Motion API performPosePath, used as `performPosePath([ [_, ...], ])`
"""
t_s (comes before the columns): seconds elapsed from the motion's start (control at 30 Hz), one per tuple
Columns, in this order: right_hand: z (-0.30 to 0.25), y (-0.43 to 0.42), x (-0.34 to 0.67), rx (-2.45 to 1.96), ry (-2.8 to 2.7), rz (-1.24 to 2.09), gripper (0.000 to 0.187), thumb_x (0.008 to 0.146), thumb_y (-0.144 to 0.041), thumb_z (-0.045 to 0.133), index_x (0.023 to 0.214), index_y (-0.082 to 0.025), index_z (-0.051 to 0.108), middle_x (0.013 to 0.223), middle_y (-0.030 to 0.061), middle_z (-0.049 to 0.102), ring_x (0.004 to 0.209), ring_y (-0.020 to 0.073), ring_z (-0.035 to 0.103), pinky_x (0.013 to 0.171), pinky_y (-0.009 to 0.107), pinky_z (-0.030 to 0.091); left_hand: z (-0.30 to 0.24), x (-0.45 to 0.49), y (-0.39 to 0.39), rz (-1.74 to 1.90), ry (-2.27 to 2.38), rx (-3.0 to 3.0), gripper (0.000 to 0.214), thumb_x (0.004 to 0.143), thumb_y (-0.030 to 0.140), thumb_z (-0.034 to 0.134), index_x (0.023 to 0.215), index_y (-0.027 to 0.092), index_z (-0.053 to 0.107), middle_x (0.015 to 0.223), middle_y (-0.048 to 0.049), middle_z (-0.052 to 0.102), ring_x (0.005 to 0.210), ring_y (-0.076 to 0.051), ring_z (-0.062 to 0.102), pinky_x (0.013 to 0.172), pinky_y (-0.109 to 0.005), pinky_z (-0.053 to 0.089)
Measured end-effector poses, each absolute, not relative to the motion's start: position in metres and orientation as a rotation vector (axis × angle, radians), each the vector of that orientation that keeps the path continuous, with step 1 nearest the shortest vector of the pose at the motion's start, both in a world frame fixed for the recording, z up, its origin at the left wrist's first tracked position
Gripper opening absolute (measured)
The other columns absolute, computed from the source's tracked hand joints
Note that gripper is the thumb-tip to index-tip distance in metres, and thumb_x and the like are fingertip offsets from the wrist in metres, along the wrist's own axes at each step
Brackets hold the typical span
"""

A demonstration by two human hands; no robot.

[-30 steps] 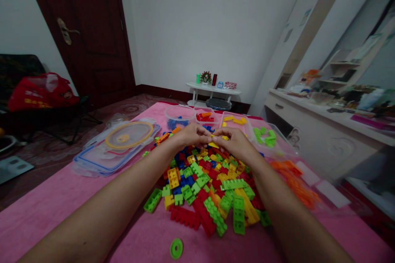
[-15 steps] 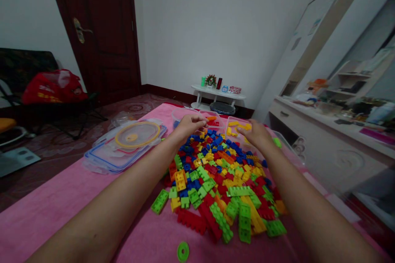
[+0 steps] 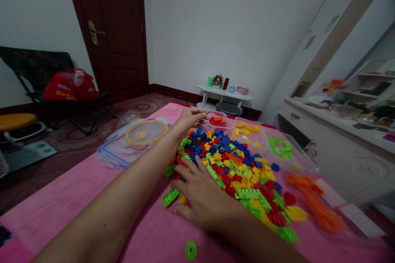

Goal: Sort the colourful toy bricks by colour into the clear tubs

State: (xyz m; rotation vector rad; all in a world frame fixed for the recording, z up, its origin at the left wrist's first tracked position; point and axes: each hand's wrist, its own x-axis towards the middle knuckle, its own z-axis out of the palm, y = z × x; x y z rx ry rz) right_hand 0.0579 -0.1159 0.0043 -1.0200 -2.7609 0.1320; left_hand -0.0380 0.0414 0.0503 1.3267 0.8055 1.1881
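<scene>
A heap of toy building bricks (image 3: pixel 247 172) in red, blue, yellow, green and orange covers the middle of the pink cloth. My right hand (image 3: pixel 200 191) lies over the heap's near-left side, fingers spread, with no brick visibly gripped. At the heap's far-left edge, my left hand (image 3: pixel 191 118) hovers by the clear containers. Its fingers reach out to the right, and I see nothing in them. Beside it stands a clear container (image 3: pixel 230 124) with red and orange bricks. A clear container (image 3: pixel 261 129) of yellow bricks is further right, then a clear container (image 3: pixel 298 162) with green pieces.
Clear lids (image 3: pixel 114 154), one rimmed in yellow, are stacked at the left on the pink cloth (image 3: pixel 70 197). Orange pieces (image 3: pixel 321 205) sit at the right in a clear container. A green ring (image 3: pixel 191 250) lies near the front. A white dresser (image 3: pixel 333 144) stands at the right.
My right hand has moved from the yellow-brick container back to the near-left side of the heap. My left hand stays near the back containers. The view has turned slightly right.
</scene>
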Motion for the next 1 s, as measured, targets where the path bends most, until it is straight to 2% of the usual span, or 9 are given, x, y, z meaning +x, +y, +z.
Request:
performPosePath([
  [0.1,0.010,-0.102,0.076,-1.193,-2.652,0.002,0.021,0.084,-0.031,0.054,0.099,-0.022,0.067,0.133,0.0065,0.052,0.131,0.0284,0.031,0.111,0.053,0.011,0.046,-0.035,0.040,1.155,0.804,1.347,0.019,0.074,0.022,0.066,0.089,0.011,0.066,0.078,-0.0045,0.066,0.060,-0.008,0.058,0.056,-0.020,0.046],
  [0.27,0.030,-0.082,0.120,-1.396,-2.463,-0.082,0.018,0.084,-0.029,0.055,0.088,-0.019,0.070,0.117,0.0082,0.062,0.116,0.0263,0.047,0.103,0.046,0.028,0.033,-0.023,0.041,1.049,0.804,1.488,0.021,0.073,0.026,0.066,0.088,0.012,0.066,0.079,-0.0048,0.068,0.062,-0.010,0.059,0.056,-0.020,0.046],
  [0.47,0.058,-0.083,0.192,-1.597,-2.102,0.164,0.025,0.086,-0.036,0.051,0.097,-0.020,0.068,0.101,0.0059,0.069,0.092,0.0201,0.061,0.081,0.031,0.044,0.029,0.008,0.019,0.950,0.733,2.006,0.020,0.076,0.023,0.060,0.090,0.012,0.070,0.078,-0.0053,0.070,0.067,-0.014,0.062,0.061,-0.024,0.046],
  [0.57,0.070,-0.110,0.220,-1.823,-2.065,0.047,0.029,0.083,-0.038,0.054,0.100,-0.020,0.068,0.099,0.0081,0.070,0.086,0.0215,0.063,0.073,0.030,0.045,0.036,0.020,-0.007,0.816,0.548,2.347,0.021,0.077,0.021,0.059,0.093,0.016,0.071,0.085,-0.0045,0.072,0.076,-0.016,0.064,0.069,-0.025,0.046],
  [0.63,0.071,-0.136,0.231,-2.026,-2.112,-0.037,0.033,0.080,-0.040,0.056,0.105,-0.020,0.067,0.101,0.0104,0.069,0.087,0.0244,0.064,0.074,0.032,0.045,0.040,0.025,-0.021,0.728,0.487,2.497,0.022,0.078,0.021,0.059,0.096,0.018,0.072,0.092,-0.0053,0.072,0.082,-0.018,0.064,0.073,-0.027,0.046],
  [0.73,0.058,-0.178,0.240,-2.395,-2.132,0.023,0.046,0.070,-0.041,0.064,0.112,-0.020,0.065,0.100,0.0147,0.069,0.092,0.0321,0.064,0.077,0.039,0.047,0.042,0.026,-0.028,0.692,0.543,2.590,0.023,0.077,0.021,0.060,0.096,0.017,0.072,0.098,-0.0072,0.071,0.089,-0.020,0.064,0.079,-0.028,0.045],
  [0.83,0.036,-0.209,0.240,-2.626,-1.996,0.178,0.082,0.061,-0.038,0.070,0.136,-0.015,0.047,0.107,0.0211,0.066,0.098,0.0379,0.062,0.080,0.045,0.048,0.038,0.024,-0.020,0.717,0.620,2.551,0.023,0.078,0.020,0.058,0.096,0.017,0.072,0.095,-0.0062,0.072,0.086,-0.019,0.065,0.077,-0.027,0.046],
  [0.9,0.023,-0.219,0.238,-2.633,-1.938,0.262,0.098,0.059,-0.036,0.070,0.145,-0.012,0.029,0.121,0.0244,0.059,0.106,0.0384,0.060,0.084,0.046,0.048,0.037,0.021,-0.014,0.734,0.636,2.527,0.023,0.078,0.020,0.057,0.095,0.016,0.072,0.090,-0.0053,0.073,0.080,-0.018,0.066,0.072,-0.026,0.046],
  [1.0,0.008,-0.219,0.242,-2.550,-1.896,0.335,0.108,0.056,-0.031,0.071,0.148,-0.012,0.018,0.143,0.0233,0.037,0.122,0.0368,0.048,0.096,0.044,0.043,0.038,0.018,-0.010,0.758,0.613,2.529,0.022,0.078,0.020,0.057,0.092,0.016,0.073,0.087,-0.0043,0.073,0.076,-0.016,0.065,0.070,-0.025,0.046],
])
